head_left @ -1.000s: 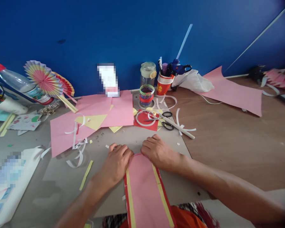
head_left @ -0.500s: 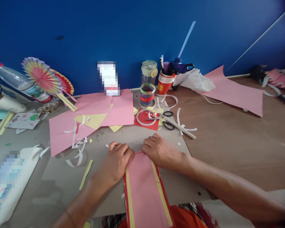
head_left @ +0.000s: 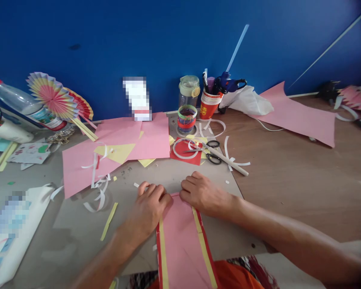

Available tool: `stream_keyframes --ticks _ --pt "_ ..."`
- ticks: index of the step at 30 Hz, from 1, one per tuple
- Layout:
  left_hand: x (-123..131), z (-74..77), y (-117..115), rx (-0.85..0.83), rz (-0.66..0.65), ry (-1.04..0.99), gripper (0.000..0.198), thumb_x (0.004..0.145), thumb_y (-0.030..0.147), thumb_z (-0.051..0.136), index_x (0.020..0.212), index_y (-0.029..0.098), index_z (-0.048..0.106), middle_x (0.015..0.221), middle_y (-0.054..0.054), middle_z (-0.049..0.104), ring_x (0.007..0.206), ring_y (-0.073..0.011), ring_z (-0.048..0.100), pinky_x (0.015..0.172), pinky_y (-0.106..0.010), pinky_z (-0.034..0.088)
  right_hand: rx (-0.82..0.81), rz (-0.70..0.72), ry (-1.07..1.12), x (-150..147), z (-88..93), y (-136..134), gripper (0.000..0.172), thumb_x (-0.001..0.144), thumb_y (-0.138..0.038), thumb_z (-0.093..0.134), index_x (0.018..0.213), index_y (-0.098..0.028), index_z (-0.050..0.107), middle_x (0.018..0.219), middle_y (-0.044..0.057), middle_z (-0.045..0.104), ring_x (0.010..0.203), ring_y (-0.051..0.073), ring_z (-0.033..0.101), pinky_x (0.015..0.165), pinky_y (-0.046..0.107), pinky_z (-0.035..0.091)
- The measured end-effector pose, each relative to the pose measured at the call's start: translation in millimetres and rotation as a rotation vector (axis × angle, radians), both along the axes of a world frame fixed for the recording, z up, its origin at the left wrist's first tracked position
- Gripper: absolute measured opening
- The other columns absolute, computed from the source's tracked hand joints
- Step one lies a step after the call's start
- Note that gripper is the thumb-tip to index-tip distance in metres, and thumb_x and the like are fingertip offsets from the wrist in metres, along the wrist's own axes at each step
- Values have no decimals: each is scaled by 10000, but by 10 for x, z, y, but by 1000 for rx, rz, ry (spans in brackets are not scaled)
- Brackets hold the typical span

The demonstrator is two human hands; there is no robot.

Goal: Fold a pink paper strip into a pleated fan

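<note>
A long pink paper strip (head_left: 182, 245) with yellow and red borders lies on the grey board (head_left: 165, 172) and hangs over the near edge toward me. My left hand (head_left: 149, 206) presses with curled fingers on the strip's far left corner. My right hand (head_left: 203, 194) rests with bent fingers on its far right corner. Both hands pinch the far end of the strip, and the fingertips nearly meet in the middle.
Pink sheets (head_left: 120, 148) with a yellow triangle and white paper curls lie to the left. Scissors (head_left: 209, 150), a white stick, a tape ring on red paper, a banded jar (head_left: 186, 118) and a red cup of tools (head_left: 209, 104) stand beyond. Paper fans (head_left: 52, 96) and a bottle sit far left.
My hands have drawn slightly closer together at the strip's far end. The strip has shifted a little and now shows a faint crease.
</note>
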State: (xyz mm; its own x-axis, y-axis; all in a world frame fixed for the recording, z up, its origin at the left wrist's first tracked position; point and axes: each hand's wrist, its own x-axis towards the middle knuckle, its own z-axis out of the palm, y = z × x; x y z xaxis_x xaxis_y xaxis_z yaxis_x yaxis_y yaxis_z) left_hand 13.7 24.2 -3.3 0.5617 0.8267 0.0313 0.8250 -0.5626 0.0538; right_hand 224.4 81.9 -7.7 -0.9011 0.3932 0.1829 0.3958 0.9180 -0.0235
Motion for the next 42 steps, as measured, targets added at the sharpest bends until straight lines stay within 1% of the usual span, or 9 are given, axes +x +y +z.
stream_keyframes --ticks 7,11,15,18,22,27,31,35,42 --pt "87 -28 -63 175 9 82 251 829 17 406 752 206 552 730 -6 499 706 -158 446 864 -380 328 4 8 14 13 -4 -51 153 801 -70 505 678 -162 512 704 44 514 685 161 392 654 325 208" --pt "117 -62 -90 274 -19 117 232 852 49 413 752 208 550 727 -9 519 713 -166 465 878 -395 326 -3 -8 -9 10 -15 -97 130 789 -64 512 702 -160 517 729 50 524 702 168 405 660 332 215" --pt "109 -66 -139 341 -57 155 231 850 54 409 820 205 582 800 -21 571 772 -170 496 886 -386 328 -8 -23 -39 14 6 -136 117 789 -59 518 722 -154 530 744 57 525 717 171 413 659 335 226" --pt "89 -46 -216 370 -60 174 264 845 48 407 951 184 606 928 -42 617 884 -188 518 893 -375 331 -19 -28 -71 20 29 -164 94 781 -69 535 735 -151 540 762 62 525 725 179 418 652 338 231" --pt "90 -26 -340 342 -6 200 350 837 31 411 1119 152 581 1010 -70 631 945 -204 533 904 -377 345 -9 -75 -77 23 22 -221 111 760 -44 532 733 -152 540 784 62 516 718 183 420 633 336 223" --pt "138 -59 -427 266 60 238 444 802 5 412 1218 115 522 1025 -109 617 986 -238 546 936 -419 389 7 -149 -67 36 -24 -310 115 781 -42 521 776 -151 559 802 67 524 720 184 425 632 338 225" --pt "147 -130 -467 215 100 217 495 772 -29 387 1232 114 503 1055 -109 610 1033 -237 549 925 -388 453 5 -176 -55 50 -39 -364 97 794 -64 532 834 -141 575 801 67 534 723 189 431 637 339 238" --pt "128 -187 -521 202 137 152 508 768 -18 382 1243 128 487 1144 -121 588 1107 -260 528 866 -363 497 -16 -217 -24 68 -56 -426 81 796 -73 542 814 -147 570 793 57 542 701 186 426 631 338 252" --pt "86 -157 -563 238 128 136 471 775 20 367 1204 108 538 1151 -133 632 1079 -239 558 829 -337 521 -166 -246 1 163 -43 -439 128 801 -46 508 811 -160 566 824 49 575 697 173 450 645 325 277"
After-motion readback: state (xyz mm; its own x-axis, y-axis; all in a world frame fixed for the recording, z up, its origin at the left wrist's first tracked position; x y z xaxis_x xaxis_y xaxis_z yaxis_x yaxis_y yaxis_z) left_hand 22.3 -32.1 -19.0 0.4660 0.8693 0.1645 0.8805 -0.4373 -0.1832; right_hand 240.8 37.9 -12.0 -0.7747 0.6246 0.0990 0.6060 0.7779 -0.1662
